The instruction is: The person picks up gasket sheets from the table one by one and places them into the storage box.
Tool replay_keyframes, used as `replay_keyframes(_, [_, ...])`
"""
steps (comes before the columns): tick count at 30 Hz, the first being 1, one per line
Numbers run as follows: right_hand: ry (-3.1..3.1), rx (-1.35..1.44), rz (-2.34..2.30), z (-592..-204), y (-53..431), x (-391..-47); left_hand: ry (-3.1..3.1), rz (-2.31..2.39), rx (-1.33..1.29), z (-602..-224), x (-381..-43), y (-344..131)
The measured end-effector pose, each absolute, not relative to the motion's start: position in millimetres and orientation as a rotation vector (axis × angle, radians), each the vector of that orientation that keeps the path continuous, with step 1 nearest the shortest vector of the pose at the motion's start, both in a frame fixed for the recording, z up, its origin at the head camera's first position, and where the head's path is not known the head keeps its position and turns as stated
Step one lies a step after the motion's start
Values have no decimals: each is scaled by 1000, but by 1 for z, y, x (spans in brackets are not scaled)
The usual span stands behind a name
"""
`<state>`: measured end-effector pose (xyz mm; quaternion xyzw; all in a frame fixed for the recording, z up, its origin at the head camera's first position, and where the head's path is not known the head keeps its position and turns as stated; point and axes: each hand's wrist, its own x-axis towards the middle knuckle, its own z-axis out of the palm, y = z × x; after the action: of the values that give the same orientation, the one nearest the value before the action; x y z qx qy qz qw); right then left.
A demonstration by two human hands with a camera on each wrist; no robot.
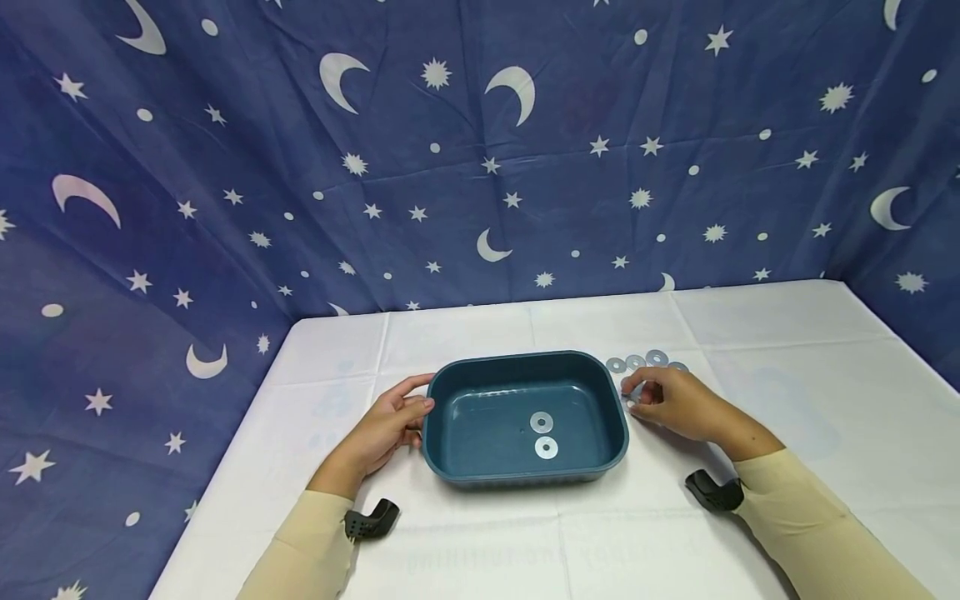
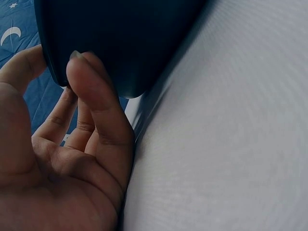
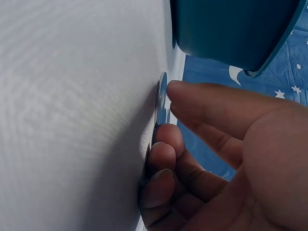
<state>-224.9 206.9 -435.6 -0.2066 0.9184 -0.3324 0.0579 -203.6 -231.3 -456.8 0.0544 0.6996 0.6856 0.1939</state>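
At the left end of a dark teal tub (image 1: 525,480), my left hand (image 1: 386,423) touches the rim with relaxed, spread fingers. Its thumb lies beside the rim in the left wrist view, and another finger bends in front of the tub's wall (image 2: 130,38). Two flat metal washers (image 1: 546,448) lie on the tub's floor. Just right of the tub, my right hand (image 1: 671,404) pinches a washer (image 3: 161,101) low at the tabletop. The right thumb is over the washer's face, while curled fingertips (image 3: 168,137) cover its near edge.
More loose washers (image 1: 635,362) lie behind my right hand, by the tub's back right corner. White cloth (image 1: 465,542) covers the table. A blue curtain (image 1: 420,250) with moons and stars stands behind and along the sides. Black wrist mounts (image 1: 372,520) sit on both sleeves.
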Motion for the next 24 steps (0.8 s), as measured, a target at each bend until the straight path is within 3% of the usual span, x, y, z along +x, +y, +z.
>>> replay_keyframes(24, [2786,-567,-925,-435,204,-222,1955,1931,125,-457,-204,-231])
